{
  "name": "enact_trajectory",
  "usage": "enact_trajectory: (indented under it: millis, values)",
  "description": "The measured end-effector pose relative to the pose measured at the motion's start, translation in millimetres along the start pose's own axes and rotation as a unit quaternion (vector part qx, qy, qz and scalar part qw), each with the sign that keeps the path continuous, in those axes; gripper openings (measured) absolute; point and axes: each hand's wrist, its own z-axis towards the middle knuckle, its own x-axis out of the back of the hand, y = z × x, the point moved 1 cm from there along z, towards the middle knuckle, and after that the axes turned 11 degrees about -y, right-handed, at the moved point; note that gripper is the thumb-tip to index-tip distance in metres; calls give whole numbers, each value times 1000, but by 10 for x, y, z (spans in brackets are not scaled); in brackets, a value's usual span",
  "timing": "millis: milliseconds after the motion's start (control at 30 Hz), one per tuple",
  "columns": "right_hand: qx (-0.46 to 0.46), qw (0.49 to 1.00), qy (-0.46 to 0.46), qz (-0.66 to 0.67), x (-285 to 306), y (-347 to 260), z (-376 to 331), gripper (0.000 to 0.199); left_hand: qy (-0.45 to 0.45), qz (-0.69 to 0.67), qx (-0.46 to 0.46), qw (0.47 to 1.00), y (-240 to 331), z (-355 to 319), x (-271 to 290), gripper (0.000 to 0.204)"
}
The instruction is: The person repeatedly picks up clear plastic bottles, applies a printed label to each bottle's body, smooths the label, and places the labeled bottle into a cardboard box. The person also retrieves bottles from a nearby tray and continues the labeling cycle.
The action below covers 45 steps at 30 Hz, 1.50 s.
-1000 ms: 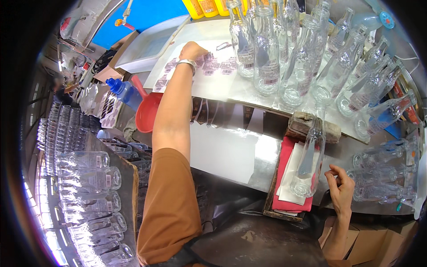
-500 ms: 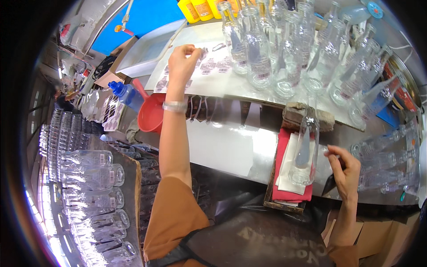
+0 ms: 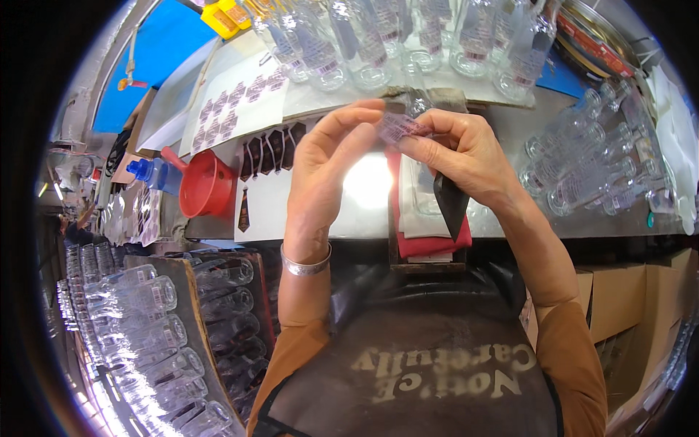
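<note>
Right hand [image 3: 472, 154]: fingers clamped on label [image 3: 400, 130]
Left hand [image 3: 320, 169]: blurred; cannot tell whether fingers grip
Bottles [image 3: 364, 54]: far, upright

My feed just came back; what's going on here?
A person's right hand pinches a small printed label and also holds a dark pointed tool. The left hand is beside the label; blur hides whether it touches. A clear bottle lies on white cloth over red cloth, with other bottles standing beyond.
</note>
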Motion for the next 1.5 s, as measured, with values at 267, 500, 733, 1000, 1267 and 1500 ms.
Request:
enact_trajectory:
  millis: [267,500,733,1000,1267,1500]
  values:
    - [9,1000,14,12,52,169,-205,30,-65,0,17,998,-141,18,-292,28]
    - [-27,998,-15,58,108,177,-333,32,-39,-1,-28,999,-222,-7,-282,8]
    - [-52,974,-3,219,170,298,-415,34,-64,169,-147,973,-291,-51,-303,12]
    - [-43,965,39,255,265,391,-421,28,-87,295,-179,935,-375,-120,-305,22]
    - [4,983,103,151,158,316,-461,25,15,-81,89,993,-447,-125,-521,25]
    - [-11,984,79,162,186,321,-506,23,44,-19,75,996,-513,-139,-518,13]
